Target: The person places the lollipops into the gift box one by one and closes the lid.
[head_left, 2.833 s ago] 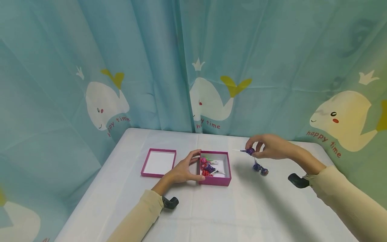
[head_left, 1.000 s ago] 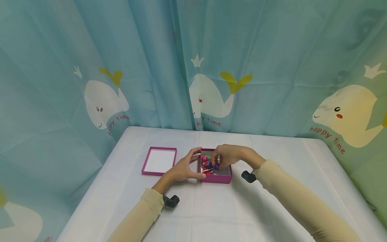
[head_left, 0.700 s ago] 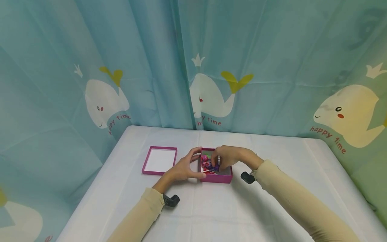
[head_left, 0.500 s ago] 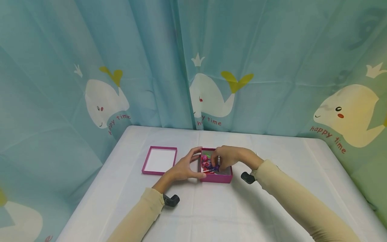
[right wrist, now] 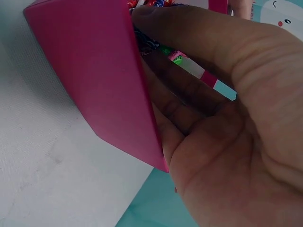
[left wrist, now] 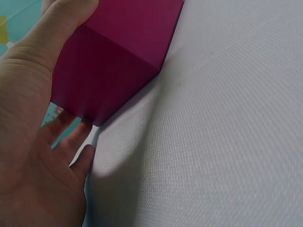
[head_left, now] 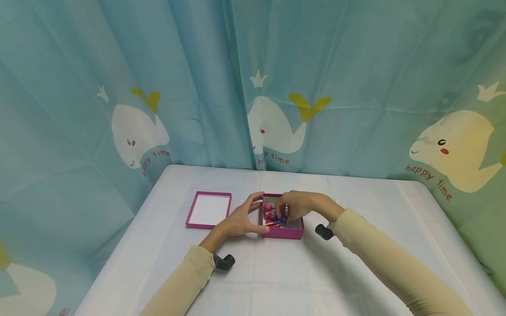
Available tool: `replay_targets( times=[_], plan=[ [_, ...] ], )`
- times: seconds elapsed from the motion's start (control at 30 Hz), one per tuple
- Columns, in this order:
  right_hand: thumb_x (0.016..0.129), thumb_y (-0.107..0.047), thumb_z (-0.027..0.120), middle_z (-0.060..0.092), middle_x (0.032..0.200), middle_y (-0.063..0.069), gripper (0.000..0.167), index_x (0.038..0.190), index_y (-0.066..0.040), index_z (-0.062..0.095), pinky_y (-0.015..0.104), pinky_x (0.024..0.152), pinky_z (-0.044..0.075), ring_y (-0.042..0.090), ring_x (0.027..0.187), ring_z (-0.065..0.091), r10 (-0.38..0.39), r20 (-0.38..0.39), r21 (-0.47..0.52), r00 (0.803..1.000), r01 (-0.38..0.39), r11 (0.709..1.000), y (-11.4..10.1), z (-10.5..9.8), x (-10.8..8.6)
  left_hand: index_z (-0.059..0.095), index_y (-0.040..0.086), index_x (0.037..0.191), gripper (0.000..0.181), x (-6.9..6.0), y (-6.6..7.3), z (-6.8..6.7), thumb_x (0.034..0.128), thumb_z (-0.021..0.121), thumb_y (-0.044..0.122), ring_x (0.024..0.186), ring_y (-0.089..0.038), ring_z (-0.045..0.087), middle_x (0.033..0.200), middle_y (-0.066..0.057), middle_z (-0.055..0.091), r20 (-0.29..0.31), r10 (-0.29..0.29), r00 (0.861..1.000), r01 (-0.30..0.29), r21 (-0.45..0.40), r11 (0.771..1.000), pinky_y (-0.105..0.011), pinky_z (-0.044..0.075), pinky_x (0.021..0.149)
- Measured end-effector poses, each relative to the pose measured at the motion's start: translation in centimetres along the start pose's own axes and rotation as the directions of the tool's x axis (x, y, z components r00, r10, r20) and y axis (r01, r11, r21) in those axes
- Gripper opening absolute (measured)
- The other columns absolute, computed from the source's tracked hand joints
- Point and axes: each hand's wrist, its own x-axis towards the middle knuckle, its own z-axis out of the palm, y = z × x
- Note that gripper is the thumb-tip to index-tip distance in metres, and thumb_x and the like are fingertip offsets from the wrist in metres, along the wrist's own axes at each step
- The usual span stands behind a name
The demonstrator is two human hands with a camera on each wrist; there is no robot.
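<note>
A magenta box (head_left: 282, 233) stands on the table with several wrapped lollipops (head_left: 269, 206) inside, mostly along its left side. My left hand (head_left: 237, 221) grips the box's left end, the thumb at the near corner and fingers at the far one. The left wrist view shows that thumb against the box wall (left wrist: 109, 56). My right hand (head_left: 298, 204) reaches over the right rim and pinches a purple lollipop (head_left: 283, 220) down in the box. In the right wrist view, the thumb lies on dark-wrapped candy (right wrist: 147, 40); the other fingertips are partly hidden behind the box wall (right wrist: 94, 71).
A shallow magenta lid (head_left: 209, 210) with a white inside lies left of the box, just beyond the left forearm. White cloth covers the table (head_left: 276, 276). A blue whale-print curtain (head_left: 205, 87) hangs behind the table and along its sides.
My right hand has come from the table's right side into the box with a purple lollipop. Other purple lollipops no longer lie on the right. The left hand stays at the box; the last second shows almost no motion.
</note>
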Motion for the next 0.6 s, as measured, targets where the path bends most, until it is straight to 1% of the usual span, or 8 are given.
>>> replay_targets(
  times=[0.17,0.27,0.4,0.5,0.6],
  plan=[
    [0.08,-0.003,0.084,0.068,0.097,-0.004,0.024,0.095,-0.017,0.072,0.034,0.081,0.058,0.013,0.086,0.063,0.016,0.009,0.004,1.0,-0.016,1.0,-0.3,-0.2,-0.2,0.019,0.021,0.163,0.11,0.1,0.0,0.0,0.0803,0.089,0.036,0.151,-0.025,0.035,0.168,-0.004,0.025,0.0,0.0,1.0,0.0,0.004,1.0,-0.051,0.028,0.122],
    [0.082,-0.005,0.084,0.069,0.098,-0.003,0.023,0.097,-0.016,0.073,0.033,0.08,0.059,0.013,0.086,0.064,0.006,0.009,0.0,1.0,-0.006,1.0,-0.4,-0.6,-0.5,0.019,0.022,0.163,0.11,0.1,-0.1,0.0,0.0801,0.089,0.037,0.15,-0.024,0.035,0.168,-0.004,0.025,0.004,-0.005,1.0,0.005,0.006,1.0,-0.05,0.029,0.122],
    [0.083,-0.006,0.084,0.071,0.1,-0.003,0.023,0.101,-0.017,0.074,0.032,0.08,0.059,0.012,0.087,0.065,-0.003,-0.009,0.003,1.0,0.003,1.0,-0.5,-1.2,-1.0,0.019,0.022,0.163,0.111,0.1,-0.1,0.0,0.0798,0.089,0.039,0.151,-0.024,0.035,0.168,-0.003,0.026,0.005,-0.015,1.0,0.015,0.002,1.0,-0.05,0.028,0.122],
    [0.084,-0.007,0.083,0.072,0.103,0.0,0.025,0.105,-0.016,0.074,0.032,0.08,0.059,0.013,0.087,0.065,-0.016,-0.03,0.011,0.999,0.016,1.0,-0.7,-1.8,-1.5,0.019,0.022,0.164,0.111,0.2,-0.1,0.0,0.0797,0.09,0.037,0.151,-0.024,0.035,0.168,-0.003,0.026,0.0,-0.016,1.0,0.016,-0.002,1.0,-0.05,0.028,0.122],
    [0.085,-0.006,0.082,0.072,0.105,0.004,0.026,0.108,-0.013,0.073,0.032,0.079,0.06,0.014,0.087,0.066,-0.05,-0.046,0.024,0.998,0.051,0.998,-0.8,-2.2,-2.0,0.02,0.025,0.163,0.11,0.2,-0.1,0.0,0.0795,0.09,0.037,0.151,-0.024,0.034,0.168,-0.002,0.026,-0.004,-0.025,1.0,0.025,-0.003,1.0,-0.05,0.028,0.122]
  ],
)
